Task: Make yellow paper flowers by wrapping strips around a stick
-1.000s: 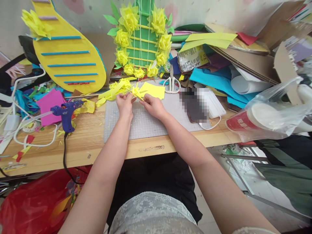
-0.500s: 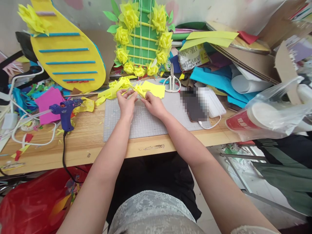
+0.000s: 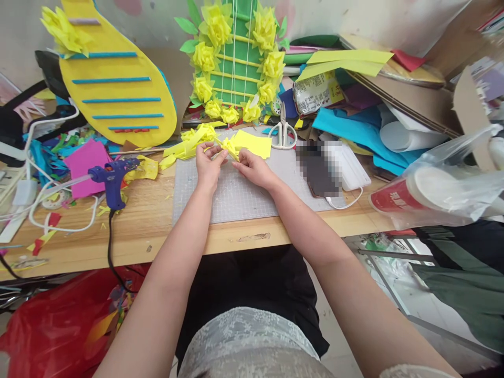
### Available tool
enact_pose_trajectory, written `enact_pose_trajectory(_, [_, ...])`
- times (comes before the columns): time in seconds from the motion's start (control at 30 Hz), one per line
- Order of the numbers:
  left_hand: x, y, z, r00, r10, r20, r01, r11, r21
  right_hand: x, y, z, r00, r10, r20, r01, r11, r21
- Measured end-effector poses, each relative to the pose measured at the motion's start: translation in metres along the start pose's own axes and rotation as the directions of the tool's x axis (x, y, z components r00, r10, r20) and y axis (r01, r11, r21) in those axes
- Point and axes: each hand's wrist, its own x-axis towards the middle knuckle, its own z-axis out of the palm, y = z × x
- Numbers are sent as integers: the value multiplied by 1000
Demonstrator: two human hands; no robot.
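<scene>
Over the grey cutting mat (image 3: 240, 202), both hands meet at a small yellow paper flower (image 3: 228, 145). My left hand (image 3: 209, 164) pinches it between thumb and fingers. My right hand (image 3: 252, 167) has its fingertips pressed together at the flower's right lower side, on what looks like a thin edge of the same paper. Behind the right hand lies a stack of yellow paper (image 3: 258, 144). Folded yellow paper strips (image 3: 185, 147) lie just behind and left of the left hand. The fingertips hide part of the flower.
A blue glue gun (image 3: 113, 184) stands at left with its cord over the table edge. White scissors (image 3: 283, 134), a phone (image 3: 321, 170) and a white power bank (image 3: 352, 165) lie right. A bagged paper cup (image 3: 397, 197) is far right. A green guitar shape (image 3: 236, 68) with yellow flowers leans behind.
The whole view has shifted slightly, so things appear a little farther right. Both hands keep hold at the yellow flower; the right fingertips have moved only slightly.
</scene>
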Motion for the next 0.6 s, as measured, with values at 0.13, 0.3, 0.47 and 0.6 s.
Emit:
enact_pose_trajectory(0.13, [-1,4,4,997,-43,-63,44,999,7,-1,0,1,998,38,-49,-40,999,-36])
enact_pose_trajectory(0.3, [-2,4,4,994,-46,-95,45,999,-20,-1,2,4,996,39,-85,-42,999,-30])
enact_pose_trajectory(0.47, [0,1,-1,999,-13,-46,12,1000,-26,-1,0,1,1000,0,-26,-1,999,-43])
enact_pose_trajectory(0.6, [4,-2,-7,1000,-6,-13,6,1000,-15,-1,-1,-2,998,-12,61,11,1000,7])
